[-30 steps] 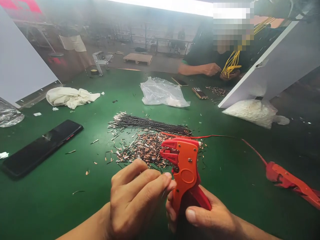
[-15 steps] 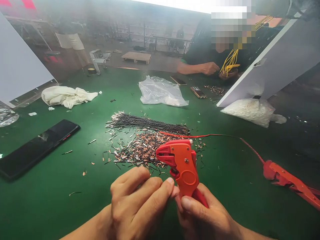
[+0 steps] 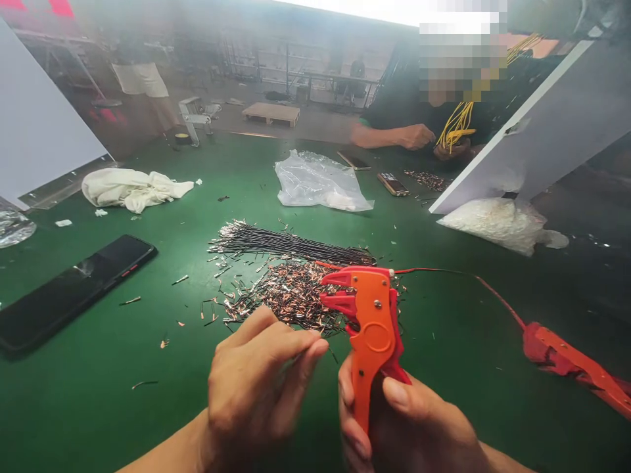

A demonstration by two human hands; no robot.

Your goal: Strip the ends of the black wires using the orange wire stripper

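Observation:
My right hand (image 3: 409, 420) is wrapped around an orange and red wire stripper (image 3: 374, 315), held upright with its jaws apart and pointing left. Left of the tool, my left hand (image 3: 261, 381) is closed in a pinch, thumb against forefinger. Whatever it holds is too small to make out. Beyond both hands lies a pile of short black wire offcuts (image 3: 290, 289) with bare copper ends. A bundle of black wires (image 3: 296, 243) with metal terminals at its left end lies just behind the pile.
A black phone (image 3: 79, 289) lies at left, near a white cloth (image 3: 133, 187). Behind the bundle is a clear plastic bag (image 3: 320, 180). A second wire stripper (image 3: 572, 361) lies at right, near a red wire (image 3: 497, 302). Across the table (image 3: 197, 407), a person handles yellow wires (image 3: 456, 128).
The wire stripper's jaws have opened and its handles have spread. My right hand has moved slightly right, and my left hand has drawn away from the tool, fingertips still pinched.

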